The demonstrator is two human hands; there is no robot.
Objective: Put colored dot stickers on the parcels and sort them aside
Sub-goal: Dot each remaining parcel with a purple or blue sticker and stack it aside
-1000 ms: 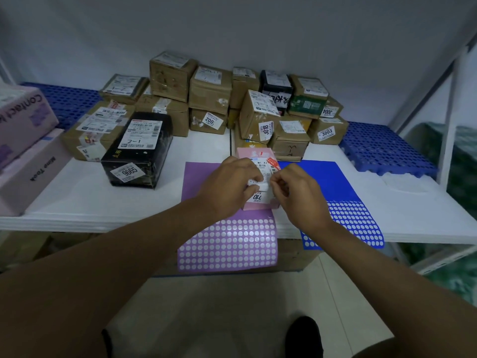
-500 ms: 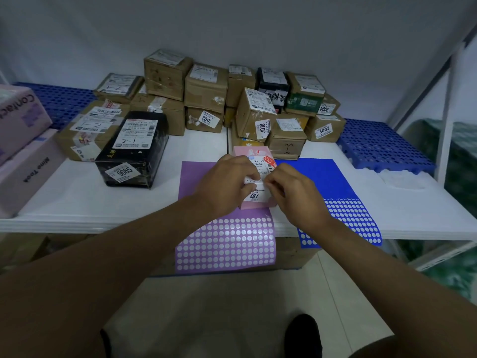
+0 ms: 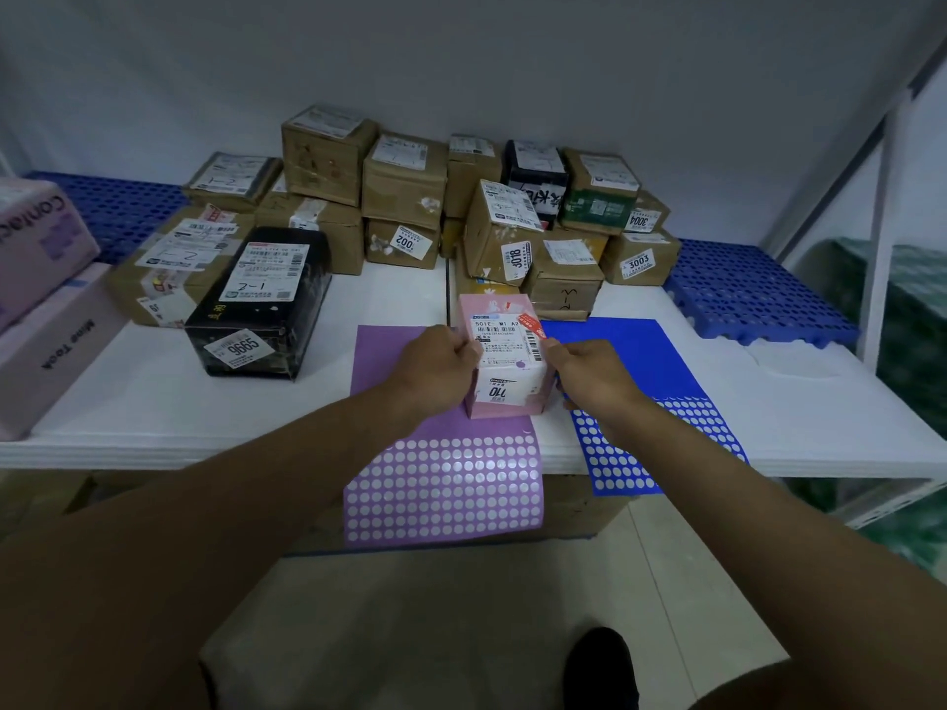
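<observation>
1. The left hand (image 3: 440, 363) and the right hand (image 3: 589, 374) each have a grip on a side of the pink parcel (image 3: 505, 361).
2. The parcel stands on the purple sticker sheet (image 3: 440, 484), on the white desk (image 3: 153, 402).
</observation>
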